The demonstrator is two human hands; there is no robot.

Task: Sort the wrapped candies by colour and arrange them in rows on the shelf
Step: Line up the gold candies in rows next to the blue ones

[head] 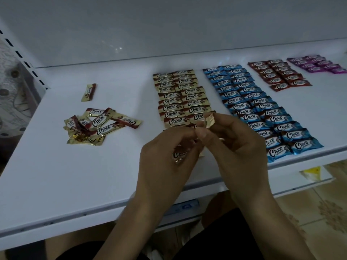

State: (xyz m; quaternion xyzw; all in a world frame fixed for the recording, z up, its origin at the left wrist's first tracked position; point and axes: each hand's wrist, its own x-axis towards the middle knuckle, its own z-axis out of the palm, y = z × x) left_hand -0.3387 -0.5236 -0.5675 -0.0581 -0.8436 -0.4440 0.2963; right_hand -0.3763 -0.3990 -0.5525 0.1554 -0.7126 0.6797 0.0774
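The left hand (165,154) and the right hand (238,141) are held close together, backs turned upward, fingertips meeting. A gold candy (179,156) is enclosed by the left's curled fingers; a gold wrapper (208,121) is pinched by the right's fingertips.

A white back panel (169,25) fills the view from 10 to 2 o'clock. At 9 to 10 o'clock a white upright (24,59) carrying a column of dark slots runs diagonally. Beyond it, at 9 o'clock, is a pale patterned surface (13,94) with round dark motifs. At 4 o'clock a yellow tag (312,172) sits on a lower white ledge (326,179). Beige floor tiles (319,207) with a floral motif occupy 4 to 5 o'clock. A blurred blue label (185,206) shows at 6 o'clock, above dark clothing (216,246) on the person's lap.
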